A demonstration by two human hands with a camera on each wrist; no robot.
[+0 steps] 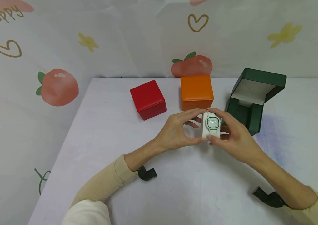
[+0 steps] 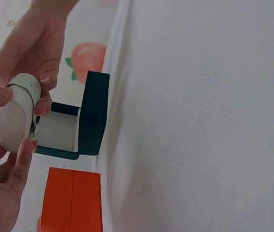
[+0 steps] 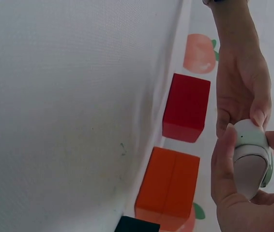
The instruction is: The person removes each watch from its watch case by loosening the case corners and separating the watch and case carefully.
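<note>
A pale mint watch (image 1: 213,122) with a rounded square dial is wrapped around a white cushion (image 2: 12,123). Both hands hold it above the table, dial facing up toward the head camera. My left hand (image 1: 176,130) pinches it from the left side, thumb low and forefinger at the top end. From the right, my right hand (image 1: 235,139) grips it between thumb and fingers. The right wrist view shows the cushion's smooth end between the right thumb and fingers. Just behind the right hand stands a dark green box (image 1: 263,76), its lid raised and the pale lid lining showing.
Behind the hands an orange box (image 1: 196,89) stands closed near the table's back edge. Left of it is a closed red box (image 1: 148,97), turned at an angle. A white cloth (image 1: 136,37) with fruit, heart and flower prints hangs behind the white table (image 1: 102,125).
</note>
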